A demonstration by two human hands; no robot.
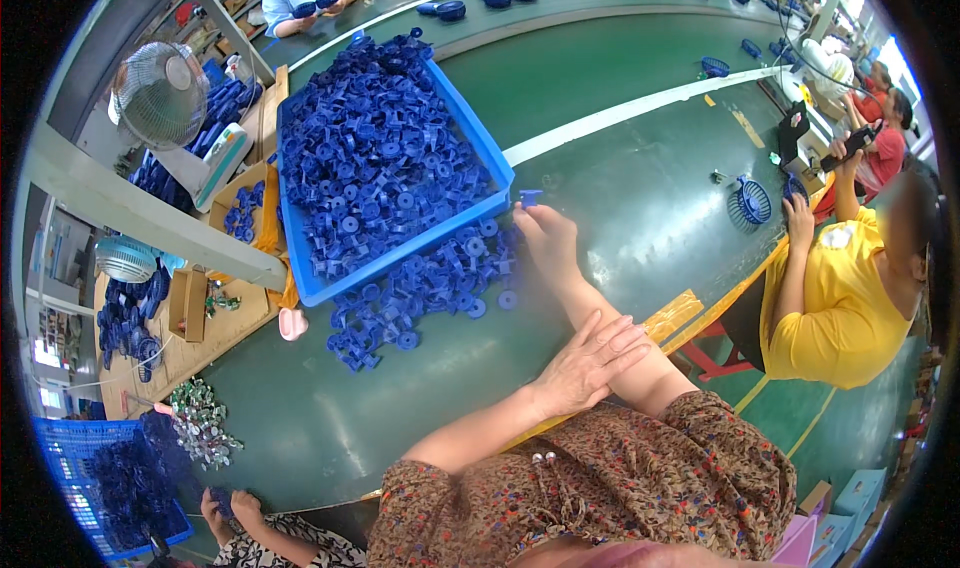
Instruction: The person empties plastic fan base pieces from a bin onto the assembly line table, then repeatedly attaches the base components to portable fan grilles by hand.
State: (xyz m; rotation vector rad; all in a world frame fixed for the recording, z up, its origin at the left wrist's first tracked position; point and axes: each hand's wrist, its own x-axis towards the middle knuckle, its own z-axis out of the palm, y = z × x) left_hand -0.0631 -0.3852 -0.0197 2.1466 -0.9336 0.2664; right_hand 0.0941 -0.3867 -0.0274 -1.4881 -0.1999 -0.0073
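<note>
My right hand (550, 240) reaches out over the green work surface, beside the near right corner of a blue tray (460, 108). A small blue plastic part (529, 198) is pinched at its fingertips. My left hand (590, 360) lies flat across my right forearm with its fingers stretched out, holding nothing. The tray is heaped with small blue plastic parts (380, 148) of the same colour, many with round discs. More of these loose parts (420, 288) are spilled along the tray's near side, left of my right hand.
A person in yellow (840, 298) sits at the right by a round blue basket-like piece (750, 203). A pink object (292, 324) and a pile of small shiny pieces (203, 418) are at the left. Another person's hands (230, 508) work near a blue crate (75, 433). A fan (160, 93) stands far left.
</note>
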